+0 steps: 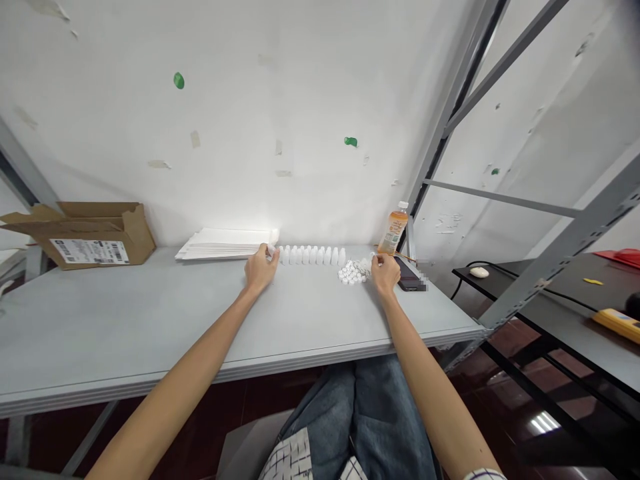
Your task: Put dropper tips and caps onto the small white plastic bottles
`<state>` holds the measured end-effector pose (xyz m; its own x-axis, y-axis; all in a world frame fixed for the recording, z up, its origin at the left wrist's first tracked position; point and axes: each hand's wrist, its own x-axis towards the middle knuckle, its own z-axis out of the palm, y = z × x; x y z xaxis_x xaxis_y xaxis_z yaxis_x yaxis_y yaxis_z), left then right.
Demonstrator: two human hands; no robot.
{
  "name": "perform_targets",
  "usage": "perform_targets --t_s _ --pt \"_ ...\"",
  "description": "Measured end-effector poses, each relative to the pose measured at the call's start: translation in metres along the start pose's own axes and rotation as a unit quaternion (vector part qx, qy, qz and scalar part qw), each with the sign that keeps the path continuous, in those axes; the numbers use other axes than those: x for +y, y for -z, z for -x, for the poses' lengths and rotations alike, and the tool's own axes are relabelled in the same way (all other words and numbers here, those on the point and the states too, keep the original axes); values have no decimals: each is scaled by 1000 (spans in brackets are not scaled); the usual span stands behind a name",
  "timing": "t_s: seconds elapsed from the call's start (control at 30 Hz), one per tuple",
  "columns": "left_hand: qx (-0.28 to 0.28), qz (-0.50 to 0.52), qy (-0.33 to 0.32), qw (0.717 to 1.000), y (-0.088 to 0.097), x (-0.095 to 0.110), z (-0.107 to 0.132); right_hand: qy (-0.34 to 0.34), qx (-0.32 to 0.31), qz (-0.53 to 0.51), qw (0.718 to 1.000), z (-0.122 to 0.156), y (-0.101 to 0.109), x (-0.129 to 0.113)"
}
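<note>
Grey worktop [150,320], centre of frame: the left grip [261,270] pinches a white plastic bottle [273,251] beside a bottle row [311,255]; the right grip [384,273], pressed together, adjoins a heap of white caps [353,271].

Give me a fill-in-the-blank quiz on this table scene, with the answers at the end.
The small white bottles stand ____ in a single row.
The left hand is at the row's ____ end.
The loose white caps lie to the ____ of the right hand.
The cardboard box has its flaps ____.

Answers: upright; left; left; open.
</note>
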<state>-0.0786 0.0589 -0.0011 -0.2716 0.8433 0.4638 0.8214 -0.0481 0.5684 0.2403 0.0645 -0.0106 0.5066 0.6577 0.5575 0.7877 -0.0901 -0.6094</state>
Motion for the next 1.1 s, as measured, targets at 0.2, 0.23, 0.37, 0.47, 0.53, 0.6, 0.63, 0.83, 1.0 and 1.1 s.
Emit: perform_targets --t_s 0.2,0.23,0.37,0.47,0.53,0.6,0.63,0.83,1.0,1.1 --pt "-36 14 -71 997 -6 12 11 61 14 -56 996 -2 2 -3" --pt "-45 16 -83 995 -9 13 12 69 9 -59 996 -2 2 -3" --pt "-89 15 -123 988 -16 18 20 96 -12 -74 993 0 -1 -5" --pt "-111 18 -148 983 -19 22 25 110 -31 -95 989 2 -6 -6" --pt "-121 17 -161 979 -20 25 28 114 -38 -101 988 3 -9 -6" --pt "-130 14 -168 977 -20 26 30 114 -39 -108 987 3 -11 -7" --pt "-132 13 -170 976 -19 27 31 114 -41 -116 986 4 -11 -8" --pt "-157 10 -182 971 -20 29 34 114 -116 -191 968 20 -18 -34" --pt "-186 6 -195 963 -20 27 36 183 -228 -217 931 44 -25 -68" --pt "-205 -7 -224 953 -19 23 36 215 -257 -203 920 53 -26 -78"
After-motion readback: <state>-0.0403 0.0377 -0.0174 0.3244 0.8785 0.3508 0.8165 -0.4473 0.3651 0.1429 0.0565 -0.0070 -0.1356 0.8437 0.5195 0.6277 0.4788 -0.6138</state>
